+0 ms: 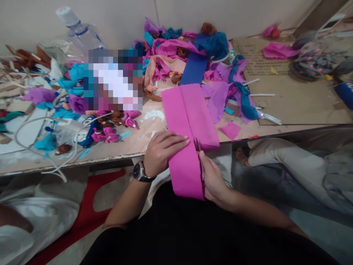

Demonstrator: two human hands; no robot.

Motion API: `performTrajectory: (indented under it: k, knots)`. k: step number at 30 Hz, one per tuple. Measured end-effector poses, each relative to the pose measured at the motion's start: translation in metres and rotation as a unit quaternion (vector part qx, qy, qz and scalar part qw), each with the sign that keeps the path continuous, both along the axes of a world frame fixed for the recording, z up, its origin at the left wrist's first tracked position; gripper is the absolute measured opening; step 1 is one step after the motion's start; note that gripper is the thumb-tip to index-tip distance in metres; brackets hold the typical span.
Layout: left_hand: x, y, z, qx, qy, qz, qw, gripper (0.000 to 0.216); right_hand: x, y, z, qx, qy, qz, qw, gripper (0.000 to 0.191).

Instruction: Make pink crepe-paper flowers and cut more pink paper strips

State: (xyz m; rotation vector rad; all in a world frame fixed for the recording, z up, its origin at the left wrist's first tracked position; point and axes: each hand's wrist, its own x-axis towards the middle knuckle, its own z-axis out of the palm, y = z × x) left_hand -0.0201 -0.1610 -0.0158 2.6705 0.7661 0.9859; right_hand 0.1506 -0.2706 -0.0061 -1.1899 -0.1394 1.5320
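Note:
A wide strip of bright pink crepe paper lies across the table edge, its near end hanging toward my lap. It is slit lengthwise, and the slit runs up from the scissors. My left hand rests on the paper with fingers stretched flat over it; the thumb is hidden. Closed around the handles of a pair of scissors, my right hand sits at the paper's right side. The scissor blades are in the slit, pointing away from me. Beyond the paper's far end lies a dark blue strip.
Paper flowers and scraps in pink, purple, teal and brown crowd the table. A clear bottle stands back left. A white cable loops over the front edge. Cardboard covers the right. Another person's leg is below right.

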Motion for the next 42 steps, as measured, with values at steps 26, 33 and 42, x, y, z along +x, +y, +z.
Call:
performTrajectory:
  k: [26,33,42]
  knots:
    - [-0.002,-0.004,-0.003,0.006,-0.048,0.015,0.999,0.04,-0.007,-0.007,-0.003,0.012,0.043,0.027,0.999,0.038]
    - [-0.004,-0.003,-0.001,0.022,-0.031,-0.029,0.999,0.037,-0.006,0.002,-0.008,0.03,0.012,0.003,0.999,0.043]
    - [-0.007,-0.003,-0.002,0.017,-0.048,-0.03,0.998,0.036,-0.002,-0.001,-0.004,0.001,0.025,0.021,0.999,0.049]
